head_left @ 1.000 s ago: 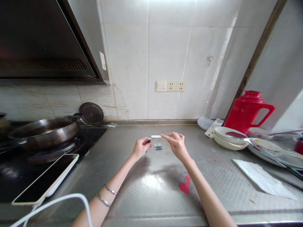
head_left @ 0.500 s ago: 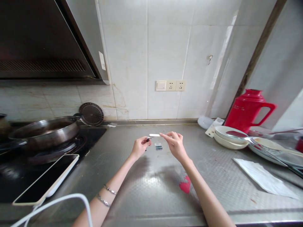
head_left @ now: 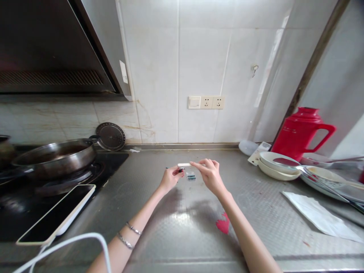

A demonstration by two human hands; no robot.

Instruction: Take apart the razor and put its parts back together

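Observation:
Over the middle of the metal counter (head_left: pixel 159 235), my left hand (head_left: pixel 170 179) pinches a small dark object (head_left: pixel 181 170), too small to name. My right hand (head_left: pixel 209 172) holds a thin white stick (head_left: pixel 184 165) between its fingertips. The stick points left, and its far end is at the small dark object; whether they touch is not clear. Below and between the hands, a small clear package with teal parts (head_left: pixel 191 176) lies on the counter.
On the left are a steel pan (head_left: pixel 57 157), a phone (head_left: pixel 57 214) and a white cable (head_left: pixel 85 236). A red thermos (head_left: pixel 297 134), stacked bowls (head_left: pixel 277 172) and a white napkin (head_left: pixel 321 216) stand or lie on the right. A red heart-shaped mark (head_left: pixel 223 223) is near my right forearm.
The dark object in my left hand has shifted slightly right and turned. The white stick has moved slightly left and down, closer over that object. The camera view has shifted a little.

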